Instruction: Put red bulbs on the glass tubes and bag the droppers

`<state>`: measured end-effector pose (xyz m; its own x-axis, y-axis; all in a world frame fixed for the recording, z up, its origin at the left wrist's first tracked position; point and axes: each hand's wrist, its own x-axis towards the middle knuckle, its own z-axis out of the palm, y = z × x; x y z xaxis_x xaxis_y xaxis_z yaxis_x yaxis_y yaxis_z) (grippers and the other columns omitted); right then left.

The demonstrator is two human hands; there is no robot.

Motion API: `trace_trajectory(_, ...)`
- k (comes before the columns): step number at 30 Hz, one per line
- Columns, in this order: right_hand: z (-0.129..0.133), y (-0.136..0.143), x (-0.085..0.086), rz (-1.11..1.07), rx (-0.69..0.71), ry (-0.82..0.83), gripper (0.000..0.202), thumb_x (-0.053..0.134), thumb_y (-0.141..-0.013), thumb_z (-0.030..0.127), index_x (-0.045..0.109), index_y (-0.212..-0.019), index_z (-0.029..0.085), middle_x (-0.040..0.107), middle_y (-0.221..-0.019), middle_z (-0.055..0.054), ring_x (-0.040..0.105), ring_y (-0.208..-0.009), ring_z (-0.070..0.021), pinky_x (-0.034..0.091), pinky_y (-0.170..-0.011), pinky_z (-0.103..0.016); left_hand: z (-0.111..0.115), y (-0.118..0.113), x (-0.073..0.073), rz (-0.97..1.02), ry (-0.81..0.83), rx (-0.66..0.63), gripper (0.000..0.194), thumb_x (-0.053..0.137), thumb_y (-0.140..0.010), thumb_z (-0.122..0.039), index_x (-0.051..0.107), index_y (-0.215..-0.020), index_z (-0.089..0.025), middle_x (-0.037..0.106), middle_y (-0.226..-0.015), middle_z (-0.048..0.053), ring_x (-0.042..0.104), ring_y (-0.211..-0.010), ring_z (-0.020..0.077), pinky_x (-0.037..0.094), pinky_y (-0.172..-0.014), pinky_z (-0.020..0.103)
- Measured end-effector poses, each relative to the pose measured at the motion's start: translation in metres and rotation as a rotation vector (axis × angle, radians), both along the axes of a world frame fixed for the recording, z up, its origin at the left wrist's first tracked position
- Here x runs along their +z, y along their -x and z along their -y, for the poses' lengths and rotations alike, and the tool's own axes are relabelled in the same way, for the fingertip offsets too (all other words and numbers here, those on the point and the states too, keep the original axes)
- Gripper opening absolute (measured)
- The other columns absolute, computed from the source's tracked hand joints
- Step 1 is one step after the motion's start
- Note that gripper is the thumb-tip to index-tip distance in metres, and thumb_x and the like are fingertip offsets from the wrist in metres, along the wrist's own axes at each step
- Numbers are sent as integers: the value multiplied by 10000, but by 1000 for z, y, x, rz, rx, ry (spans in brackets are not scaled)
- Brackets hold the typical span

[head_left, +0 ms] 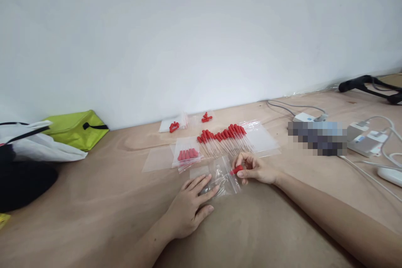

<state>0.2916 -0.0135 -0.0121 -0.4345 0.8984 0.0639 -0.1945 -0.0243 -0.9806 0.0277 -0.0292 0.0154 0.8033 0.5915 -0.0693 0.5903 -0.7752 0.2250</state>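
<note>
My right hand (251,168) pinches a small red cap-like piece (238,169) between thumb and fingers, at the zip end of a clear zip-lock bag (222,182). Whether its tip is inside the bag I cannot tell. My left hand (194,205) lies flat with its fingers spread, the fingertips resting on the bag's left part. Just beyond the hands is a row of thin sticks with red ends (230,136), lying side by side. Left of them, a filled clear bag (186,150) shows several red pieces lined up inside.
At the back are small bags with red pieces (174,126) and a second red cluster (206,117). Flat plastic bags (264,138) lie right of the sticks. Power strips and cables (367,142) are on the right; a lime-green bag (77,130) and white bag (34,144) on the left.
</note>
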Motion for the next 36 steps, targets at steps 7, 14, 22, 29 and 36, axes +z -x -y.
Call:
trace_trajectory(7, 8, 11, 4, 72, 75, 87, 376, 626, -676, 448, 359, -776, 202, 556, -635, 68, 590, -449, -96, 461, -404, -199, 0, 2, -3, 39, -11, -26, 447, 394, -878, -356, 303, -1316, -339, 269, -1411, 41, 287, -1258, 270, 298, -961, 489)
trace_trajectory(14, 1, 11, 0, 282, -63, 84, 374, 636, -651, 465, 414, -772, 189, 543, -554, 84, 484, -322, -49, 309, -276, -123, -9, 12, -16, 334, -71, 77, 495, 354, -888, -264, 200, -1358, -249, 494, -1248, 64, 470, -1093, 202, 379, -916, 379)
trace_trajectory(22, 0, 13, 3, 395, -8, -130, 300, 582, -710, 452, 655, -714, 162, 523, -645, 20, 421, -393, -28, 355, -353, -166, -14, 13, -7, 317, -79, 95, 333, 514, -812, -275, 519, -1142, -227, 589, -1092, 55, 491, -1012, 216, 400, -879, 405)
trace_trajectory(29, 1, 10, 3, 392, -68, -27, 347, 565, -704, 505, 543, -661, 161, 419, -472, 67, 362, -381, -41, 289, -360, -159, -14, 11, -9, 328, -86, 126, 301, 503, -812, -298, 556, -1099, -223, 585, -1104, 62, 489, -1016, 224, 403, -878, 422)
trace_trajectory(36, -1, 13, -1, 452, -149, -191, 294, 642, -646, 459, 635, -649, 164, 499, -545, 26, 380, -436, -50, 287, -365, -164, -14, 10, -8, 340, -97, 131, 283, 514, -808, -307, 580, -1067, -217, 586, -1097, 70, 500, -1009, 226, 413, -871, 431)
